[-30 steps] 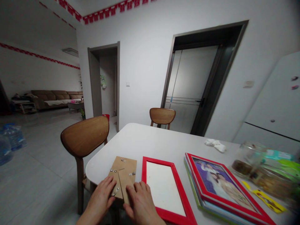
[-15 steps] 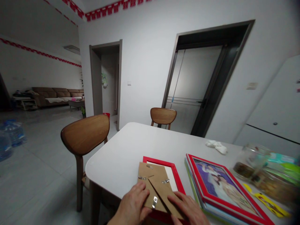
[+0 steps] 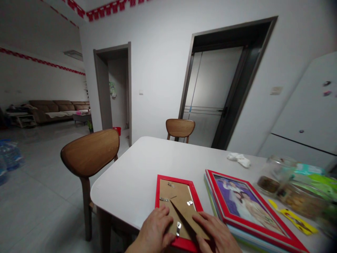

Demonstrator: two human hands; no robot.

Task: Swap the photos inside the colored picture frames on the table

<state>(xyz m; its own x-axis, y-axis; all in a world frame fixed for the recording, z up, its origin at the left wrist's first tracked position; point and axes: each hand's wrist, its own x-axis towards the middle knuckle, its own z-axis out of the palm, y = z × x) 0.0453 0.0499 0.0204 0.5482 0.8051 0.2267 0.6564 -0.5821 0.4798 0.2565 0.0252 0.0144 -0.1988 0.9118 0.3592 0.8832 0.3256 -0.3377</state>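
A brown backing board [image 3: 181,199] with small metal clips and a raised stand flap lies over the back of a red picture frame [image 3: 195,191] on the table. A pale strip shows along the board's right side. My left hand [image 3: 155,228] is closed on the board's lower left edge, its fingers on top and the thumb near the bottom clip. My right hand [image 3: 217,230] grips the board's lower right side at the stand flap, fingers above and thumb at the lower edge. The lower part of the frame is partly hidden by my hands.
To the right lies a stack topped by a red-framed photo [image 3: 244,203]. Beyond it are glass jars [image 3: 276,175], a yellow packet [image 3: 298,221] and a crumpled white tissue [image 3: 239,160]. Wooden chairs [image 3: 92,153] stand around the white table [image 3: 158,154].
Both hands have shifted the backing board right and down, so it now sits within the red frame's border instead of overlapping its left side. The view has turned slightly right.
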